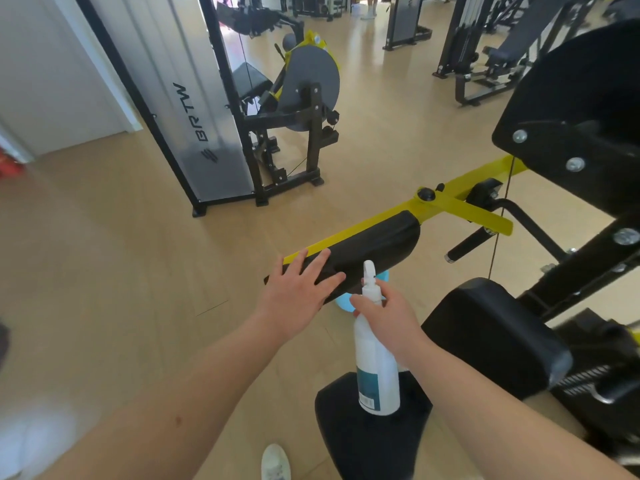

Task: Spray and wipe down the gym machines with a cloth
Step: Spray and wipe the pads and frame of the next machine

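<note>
We are in a gym with a pale wood floor [121, 254] and a white wall [52, 81] at the far left. A tall weight machine stands on the floor ahead, and its grey panel [194, 109] reads BRTW. More black machines [485, 64] stand further back across the room.

Close in front of us, a yellow bar [460, 188] runs out from a black frame at the right. It carries a long black pad [377, 244]. Our left hand [298, 296] lies flat on the near end of this pad, with the fingers straight and spread.

Our right hand [384, 317] grips the neck of a white spray bottle [377, 375], with the fingers curled around it. The bottle is upright, just beside the pad's near end, and its nozzle rises in front of the pad.

A blue cloth [344, 304] shows behind the bottle, under the pad's near edge. We cannot tell whether the right hand also holds it.

A black seat [485, 327] sits to the right, and a second cushion [363, 441] lies below the bottle. A white shoe [275, 462] rests on the floor at the bottom edge.
</note>
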{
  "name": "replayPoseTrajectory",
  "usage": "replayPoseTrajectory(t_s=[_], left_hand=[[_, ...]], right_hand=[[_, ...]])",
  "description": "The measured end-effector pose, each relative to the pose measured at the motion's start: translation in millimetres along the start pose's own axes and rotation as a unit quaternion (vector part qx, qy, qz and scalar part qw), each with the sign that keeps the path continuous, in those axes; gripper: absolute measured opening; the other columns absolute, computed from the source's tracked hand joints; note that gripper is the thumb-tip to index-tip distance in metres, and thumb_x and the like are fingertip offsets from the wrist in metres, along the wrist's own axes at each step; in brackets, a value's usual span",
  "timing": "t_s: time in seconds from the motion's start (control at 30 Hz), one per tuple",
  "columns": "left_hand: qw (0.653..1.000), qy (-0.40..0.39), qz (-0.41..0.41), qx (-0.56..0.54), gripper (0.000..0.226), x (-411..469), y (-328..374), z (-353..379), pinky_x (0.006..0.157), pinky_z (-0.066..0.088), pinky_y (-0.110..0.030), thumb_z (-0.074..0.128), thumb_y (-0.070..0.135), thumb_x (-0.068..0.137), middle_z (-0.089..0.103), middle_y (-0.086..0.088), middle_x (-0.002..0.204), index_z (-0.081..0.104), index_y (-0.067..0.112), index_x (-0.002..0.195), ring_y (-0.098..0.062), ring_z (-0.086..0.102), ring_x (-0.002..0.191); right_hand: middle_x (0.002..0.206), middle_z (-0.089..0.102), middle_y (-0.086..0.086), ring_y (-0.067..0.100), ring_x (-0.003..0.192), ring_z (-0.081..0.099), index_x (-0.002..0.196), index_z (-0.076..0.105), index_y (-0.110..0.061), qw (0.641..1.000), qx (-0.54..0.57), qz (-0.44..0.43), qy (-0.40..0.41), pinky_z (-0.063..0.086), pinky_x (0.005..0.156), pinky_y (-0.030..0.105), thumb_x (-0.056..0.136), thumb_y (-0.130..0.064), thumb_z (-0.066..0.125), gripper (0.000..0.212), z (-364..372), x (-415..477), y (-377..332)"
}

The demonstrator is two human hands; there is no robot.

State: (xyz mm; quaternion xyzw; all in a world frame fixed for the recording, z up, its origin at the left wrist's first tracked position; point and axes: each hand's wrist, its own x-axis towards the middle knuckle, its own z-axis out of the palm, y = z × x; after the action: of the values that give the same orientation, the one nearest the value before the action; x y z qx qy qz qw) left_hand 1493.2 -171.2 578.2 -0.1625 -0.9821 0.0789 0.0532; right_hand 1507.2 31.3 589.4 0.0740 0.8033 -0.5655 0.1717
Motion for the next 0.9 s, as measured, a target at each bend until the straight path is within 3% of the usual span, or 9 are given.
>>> replayPoseTrajectory(t_s=[0.1,0.2,0.4,0.53,0.73,0.9], left_hand=[[0.999,-0.013,0.033,0.014,0.066,21.2,-1.5,1.6,0.11,0.04,-0.063,0.063,0.04,0.099,0.019,-0.008,0.168,0.025,0.051,0.152,-0.041,0.032,0.149],[0.998,-0.026,0.062,-0.011,0.053,52.0,3.8,-5.3,0.11,0.04,-0.058,0.039,0.049,0.106,0.011,-0.009,0.17,0.019,0.053,0.155,-0.04,0.022,0.153],[0.991,-0.028,0.103,-0.082,0.051,116.8,25.2,-4.4,0.104,0.046,-0.057,0.043,0.046,0.105,0.014,-0.011,0.168,0.028,0.053,0.153,-0.039,0.025,0.149],[0.984,-0.029,0.13,-0.119,0.048,160.8,44.8,1.3,0.1,0.05,-0.057,0.036,0.046,0.101,0.018,-0.014,0.166,0.033,0.052,0.148,-0.041,0.031,0.144],[0.973,-0.041,0.184,-0.131,0.046,216.3,70.4,-5.6,0.104,0.046,-0.06,0.045,0.034,0.104,0.017,-0.018,0.164,0.041,0.043,0.149,-0.045,0.028,0.144],[0.979,-0.034,0.177,-0.098,0.027,221.6,80.5,-10.9,0.11,0.037,-0.064,0.049,0.034,0.104,0.018,-0.012,0.165,0.053,0.032,0.13,-0.043,0.019,0.15]], right_hand=[[0.104,0.058,-0.012,0.015,0.092,0.061,0.127,0.049,-0.038,0.999,0.031,0.007,0.025,0.05,0.072,0.025,0.097,-0.04,0.065,0.035,-10.2,5.3,1.2],[0.107,0.061,-0.01,0.015,0.094,0.062,0.13,0.051,-0.036,0.997,0.056,0.021,0.057,0.054,0.078,0.03,0.096,-0.04,0.066,0.038,-18.3,12.1,5.9],[0.114,0.067,-0.005,0.013,0.099,0.065,0.141,0.049,-0.037,0.987,0.081,0.056,0.126,0.058,0.09,0.039,0.094,-0.047,0.066,0.051,-24.5,26.4,20.0],[0.106,0.069,-0.007,0.011,0.095,0.066,0.137,0.052,-0.035,0.974,0.119,0.079,0.178,0.056,0.083,0.032,0.095,-0.043,0.067,0.046,-19.9,26.4,27.3],[0.096,0.069,-0.013,0.008,0.088,0.067,0.133,0.053,-0.037,0.956,0.146,0.117,0.227,0.052,0.071,0.023,0.094,-0.044,0.068,0.043,-8.0,24.1,31.6],[0.101,0.064,-0.018,0.005,0.09,0.064,0.143,0.047,-0.038,0.954,0.135,0.132,0.233,0.047,0.067,0.018,0.095,-0.043,0.067,0.053,2.8,13.0,28.9]])
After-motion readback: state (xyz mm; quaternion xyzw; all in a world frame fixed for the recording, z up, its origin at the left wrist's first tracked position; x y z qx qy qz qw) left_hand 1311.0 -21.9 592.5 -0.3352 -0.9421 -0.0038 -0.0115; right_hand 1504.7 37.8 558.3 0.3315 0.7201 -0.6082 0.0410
